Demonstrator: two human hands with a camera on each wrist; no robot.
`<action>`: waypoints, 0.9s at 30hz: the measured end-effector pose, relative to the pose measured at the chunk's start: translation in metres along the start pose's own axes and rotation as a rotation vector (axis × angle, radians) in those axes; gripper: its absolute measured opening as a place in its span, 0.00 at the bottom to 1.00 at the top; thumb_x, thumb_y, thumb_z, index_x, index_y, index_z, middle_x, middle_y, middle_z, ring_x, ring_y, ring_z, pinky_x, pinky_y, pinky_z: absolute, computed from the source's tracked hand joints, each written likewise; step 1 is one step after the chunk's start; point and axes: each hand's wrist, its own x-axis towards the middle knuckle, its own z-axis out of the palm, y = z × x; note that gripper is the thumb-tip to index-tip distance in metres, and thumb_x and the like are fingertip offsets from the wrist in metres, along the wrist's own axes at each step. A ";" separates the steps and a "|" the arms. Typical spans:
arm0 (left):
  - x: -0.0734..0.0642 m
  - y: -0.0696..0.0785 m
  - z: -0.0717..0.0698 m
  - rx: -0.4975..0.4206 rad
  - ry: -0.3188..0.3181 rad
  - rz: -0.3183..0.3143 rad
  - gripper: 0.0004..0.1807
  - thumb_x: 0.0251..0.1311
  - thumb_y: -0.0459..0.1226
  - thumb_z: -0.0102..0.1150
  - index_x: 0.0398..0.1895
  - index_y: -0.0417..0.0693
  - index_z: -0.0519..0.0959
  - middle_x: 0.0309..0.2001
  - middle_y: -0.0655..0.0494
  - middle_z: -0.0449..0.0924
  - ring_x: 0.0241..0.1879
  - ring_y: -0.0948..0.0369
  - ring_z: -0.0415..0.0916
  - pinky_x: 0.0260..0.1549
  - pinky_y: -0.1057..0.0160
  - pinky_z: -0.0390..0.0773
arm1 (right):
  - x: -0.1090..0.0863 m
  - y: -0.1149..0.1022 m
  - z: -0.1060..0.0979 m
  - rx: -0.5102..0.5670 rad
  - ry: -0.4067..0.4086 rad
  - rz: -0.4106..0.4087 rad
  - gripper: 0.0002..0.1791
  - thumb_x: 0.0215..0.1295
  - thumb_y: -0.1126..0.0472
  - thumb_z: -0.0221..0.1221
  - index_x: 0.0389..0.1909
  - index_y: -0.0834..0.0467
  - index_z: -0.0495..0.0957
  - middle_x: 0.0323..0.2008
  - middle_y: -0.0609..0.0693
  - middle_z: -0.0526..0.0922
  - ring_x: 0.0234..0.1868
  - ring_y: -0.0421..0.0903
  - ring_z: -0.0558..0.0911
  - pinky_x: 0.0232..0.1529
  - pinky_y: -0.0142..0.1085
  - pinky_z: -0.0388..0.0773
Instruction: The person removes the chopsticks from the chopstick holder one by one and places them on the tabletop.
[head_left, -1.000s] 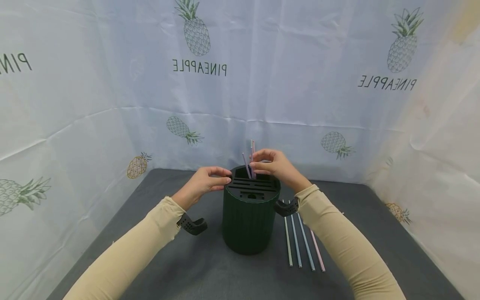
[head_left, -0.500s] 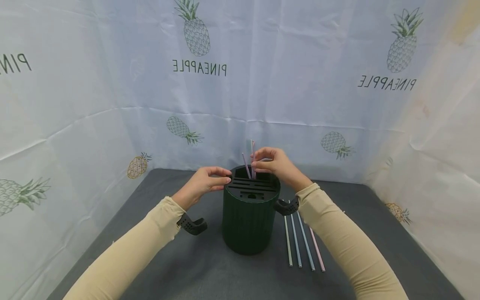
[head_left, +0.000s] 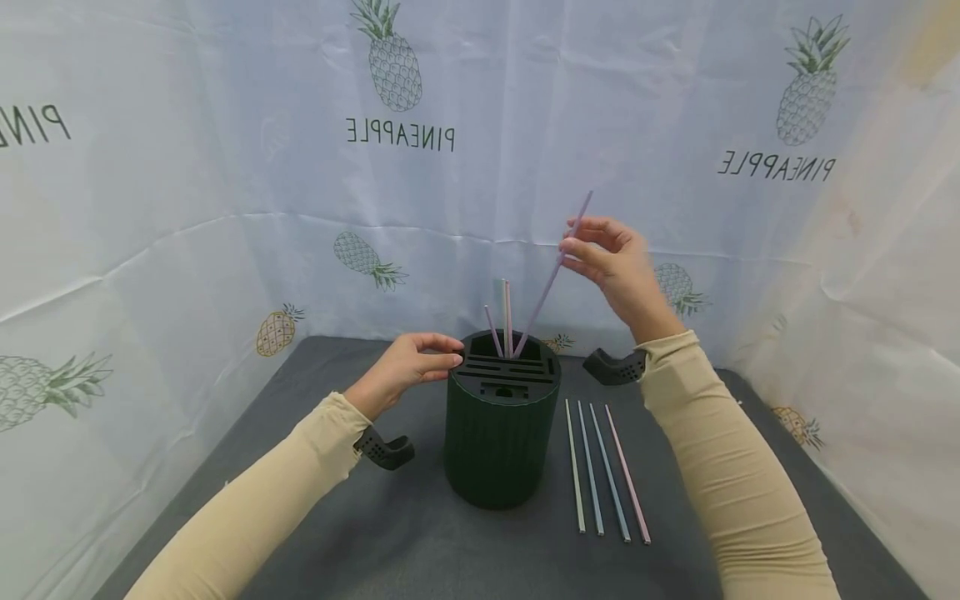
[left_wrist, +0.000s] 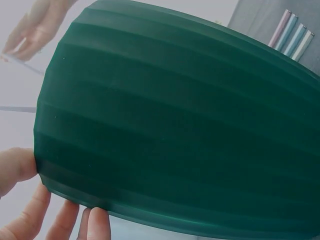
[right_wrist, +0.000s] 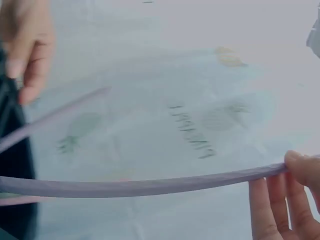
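A round, ribbed, dark green knife holder (head_left: 498,442) stands upright on the dark table, its black slotted top having a larger opening at the back. My left hand (head_left: 408,369) grips its upper left edge; thumb and fingertips also show at the rim of the holder (left_wrist: 165,120) in the left wrist view. My right hand (head_left: 618,267) is raised to the upper right and pinches a purple chopstick (head_left: 551,279) between thumb and fingers. That chopstick slants down left, its lower end at the back opening. Another purple chopstick (head_left: 492,329) and a pink one (head_left: 508,312) stick up from the same opening.
Right of the holder several chopsticks lie side by side: a pale green one (head_left: 575,475), two blue ones (head_left: 611,479) and a pink one (head_left: 628,479). A white curtain (head_left: 480,183) printed with pineapples hangs behind the dark table (head_left: 360,533) and along both sides.
My right hand has risen from the back opening up and to the right, drawing the purple chopstick up and tilting it. My left hand has stayed at the holder's edge.
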 end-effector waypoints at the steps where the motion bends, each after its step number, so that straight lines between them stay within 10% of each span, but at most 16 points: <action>1: 0.000 0.000 0.000 0.002 -0.001 0.002 0.19 0.64 0.35 0.60 0.58 0.40 0.76 0.59 0.45 0.74 0.56 0.54 0.76 0.57 0.56 0.79 | 0.000 -0.006 -0.003 0.034 0.019 -0.014 0.10 0.60 0.75 0.62 0.41 0.62 0.82 0.41 0.51 0.82 0.41 0.45 0.84 0.45 0.35 0.85; 13: -0.001 0.000 -0.001 0.003 -0.002 0.009 0.20 0.64 0.35 0.60 0.58 0.40 0.76 0.59 0.45 0.73 0.56 0.55 0.76 0.57 0.56 0.79 | -0.015 -0.040 -0.062 0.155 0.246 -0.040 0.18 0.56 0.75 0.65 0.49 0.63 0.79 0.38 0.54 0.81 0.37 0.46 0.84 0.41 0.35 0.86; 27: 0.000 0.000 0.000 0.011 -0.001 0.003 0.20 0.64 0.35 0.61 0.58 0.40 0.76 0.60 0.45 0.73 0.58 0.53 0.75 0.57 0.55 0.78 | -0.072 0.043 -0.156 -0.131 0.244 0.303 0.14 0.62 0.67 0.63 0.46 0.49 0.80 0.36 0.41 0.84 0.38 0.35 0.84 0.41 0.27 0.84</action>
